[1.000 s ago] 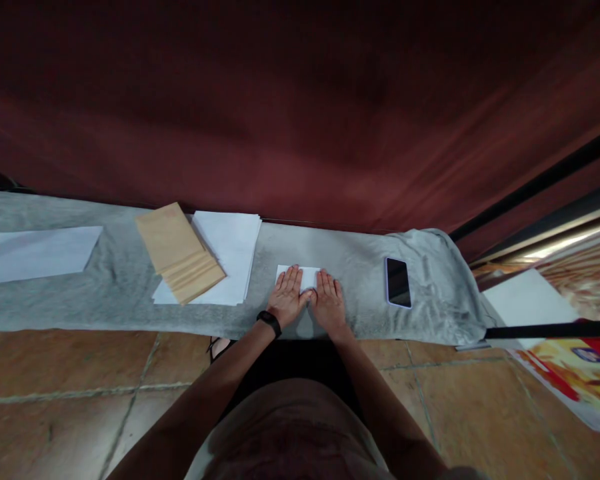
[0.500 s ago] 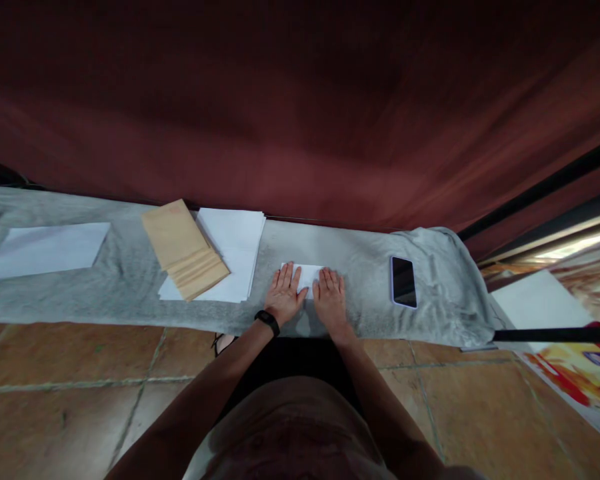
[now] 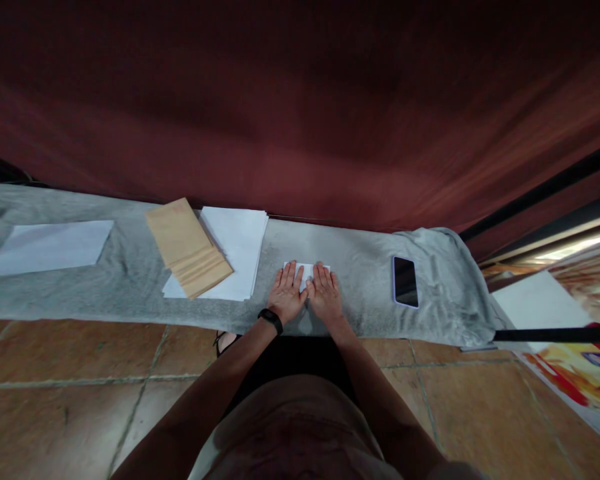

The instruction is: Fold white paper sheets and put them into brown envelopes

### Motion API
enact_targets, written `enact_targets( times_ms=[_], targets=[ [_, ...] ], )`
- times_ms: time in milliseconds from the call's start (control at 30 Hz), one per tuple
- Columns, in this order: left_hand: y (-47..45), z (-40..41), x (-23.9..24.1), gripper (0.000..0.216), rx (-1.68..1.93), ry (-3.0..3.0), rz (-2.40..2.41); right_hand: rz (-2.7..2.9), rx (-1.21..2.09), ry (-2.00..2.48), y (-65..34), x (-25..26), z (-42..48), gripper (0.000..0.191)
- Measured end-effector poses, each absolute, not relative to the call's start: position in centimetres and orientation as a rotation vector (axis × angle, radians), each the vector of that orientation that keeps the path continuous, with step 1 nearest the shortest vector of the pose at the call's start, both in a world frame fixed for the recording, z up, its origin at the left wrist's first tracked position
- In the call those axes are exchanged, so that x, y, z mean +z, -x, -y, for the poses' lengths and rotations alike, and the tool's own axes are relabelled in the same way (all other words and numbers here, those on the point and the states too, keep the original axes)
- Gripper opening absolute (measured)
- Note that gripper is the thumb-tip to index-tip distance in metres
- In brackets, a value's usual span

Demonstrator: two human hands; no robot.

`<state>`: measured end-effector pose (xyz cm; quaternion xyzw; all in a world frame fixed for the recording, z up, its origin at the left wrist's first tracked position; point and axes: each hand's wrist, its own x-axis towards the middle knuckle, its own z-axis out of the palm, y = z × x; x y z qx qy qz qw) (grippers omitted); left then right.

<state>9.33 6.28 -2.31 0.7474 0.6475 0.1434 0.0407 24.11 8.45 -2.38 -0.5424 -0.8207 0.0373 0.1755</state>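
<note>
A small folded white paper (image 3: 307, 269) lies on a grey cloth (image 3: 360, 260) that covers a low surface. My left hand (image 3: 287, 295), with a black band at the wrist, rests flat on the paper's left part, fingers stretched out. My right hand (image 3: 324, 294) lies flat on its right part, fingers also extended. The two hands sit side by side, thumbs nearly touching. Most of the paper is hidden under them.
Left of the hands lie a stack of white sheets (image 3: 240, 240) and a pile of brown envelopes (image 3: 187, 248) overlapping it. A white sheet (image 3: 50, 245) sits far left. A dark phone (image 3: 405, 281) rests to the right. A dark red curtain (image 3: 300, 113) hangs behind; tiled floor (image 3: 80, 387) below.
My hands parted slightly across the paper, then came back together side by side. The view shifted a little; the other things stayed put.
</note>
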Motion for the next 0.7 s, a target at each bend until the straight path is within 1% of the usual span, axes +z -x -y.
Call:
enact_targets(
  times_ms=[467, 700],
  targets=[
    [-9.4, -6.3, -2.6, 0.069, 0.486, -2.291, -2.000, 2.282, 0.033, 1.613, -27.0, -2.5, -8.3, 0.056],
    [-9.2, -6.3, -2.4, 0.076, 0.471, -2.315, -1.988, 2.272, -0.004, 1.601, -28.0, -2.4, -7.4, 0.055]
  ],
)
